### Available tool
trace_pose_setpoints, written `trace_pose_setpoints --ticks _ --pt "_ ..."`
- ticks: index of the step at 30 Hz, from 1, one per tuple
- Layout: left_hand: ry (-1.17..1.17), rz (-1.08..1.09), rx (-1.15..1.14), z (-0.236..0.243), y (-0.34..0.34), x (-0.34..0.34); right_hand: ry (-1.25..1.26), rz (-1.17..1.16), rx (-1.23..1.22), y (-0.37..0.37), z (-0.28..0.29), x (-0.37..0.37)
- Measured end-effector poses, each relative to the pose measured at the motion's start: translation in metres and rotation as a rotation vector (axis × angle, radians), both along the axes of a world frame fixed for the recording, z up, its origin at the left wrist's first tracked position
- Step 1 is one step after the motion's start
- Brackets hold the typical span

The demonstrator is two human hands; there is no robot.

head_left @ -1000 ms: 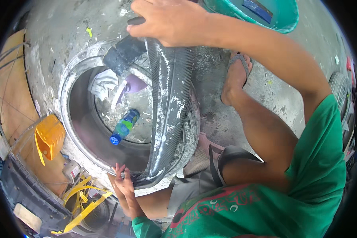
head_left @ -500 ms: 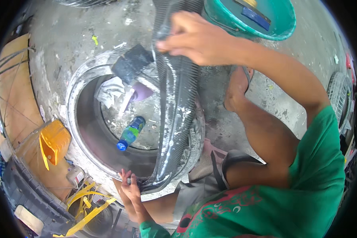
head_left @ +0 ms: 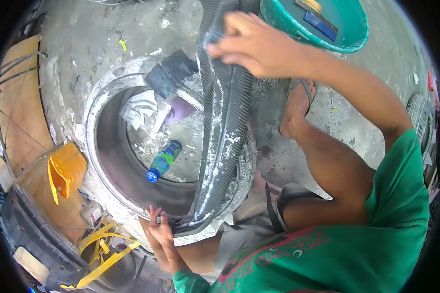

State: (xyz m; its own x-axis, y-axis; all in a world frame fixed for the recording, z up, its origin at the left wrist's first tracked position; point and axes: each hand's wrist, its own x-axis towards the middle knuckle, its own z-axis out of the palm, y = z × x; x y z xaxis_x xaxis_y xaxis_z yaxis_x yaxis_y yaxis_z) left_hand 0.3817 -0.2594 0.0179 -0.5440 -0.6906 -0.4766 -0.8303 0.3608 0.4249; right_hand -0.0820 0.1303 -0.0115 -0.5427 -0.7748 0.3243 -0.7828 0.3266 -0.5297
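A long strip of ribbed black rubber (head_left: 225,127), wet and smeared with white, lies across the right side of a large tyre (head_left: 100,141) that rests flat on the floor. My right hand (head_left: 256,46) is at the strip's far part, fingers curled and pinched against its surface; whatever is between them is hidden. Down at the tyre's near rim, my left hand (head_left: 160,227) grips the dark lower edge of the strip, two fingers poking upward. Inside the tyre's ring lie a bottle with a blue cap (head_left: 164,161), a crumpled white cloth (head_left: 138,110) and a purple piece (head_left: 181,108).
A black rubber block (head_left: 172,73) sits on the tyre's far rim. Beyond my right hand stands a green basin (head_left: 349,43) of water holding a blue-edged tool (head_left: 320,25). A cut yellow container (head_left: 68,168), a small can (head_left: 91,212) and yellow straps (head_left: 105,263) lie at left.
My right hand has moved slightly right along the rubber strip, its fingers still curled. My left hand keeps its place at the near rim. The whole view has shifted a little.
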Motion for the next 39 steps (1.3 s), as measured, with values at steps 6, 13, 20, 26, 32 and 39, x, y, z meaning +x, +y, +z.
trace_pose_setpoints --ticks 6,13,20,26,32,39 --pt "0.033 0.021 0.028 -0.004 -0.012 0.016 0.304 -0.005 -0.042 -0.041 -0.003 -0.009" --pt "-0.063 -0.028 -0.004 0.009 0.001 -0.002 0.087 0.027 -0.023 -0.042 -0.005 -0.019" --pt "0.019 0.008 0.014 -0.002 -0.003 0.007 0.019 0.000 0.003 0.007 -0.002 0.006" --pt "-0.050 -0.026 -0.015 0.000 -0.009 0.007 0.275 0.031 0.052 -0.048 0.003 -0.019" --pt "0.003 0.001 0.007 -0.003 -0.005 0.000 -0.041 0.026 0.054 0.011 0.005 0.021" --pt "0.013 0.008 0.020 -0.003 -0.010 0.014 0.140 0.041 -0.039 -0.045 0.004 -0.004"
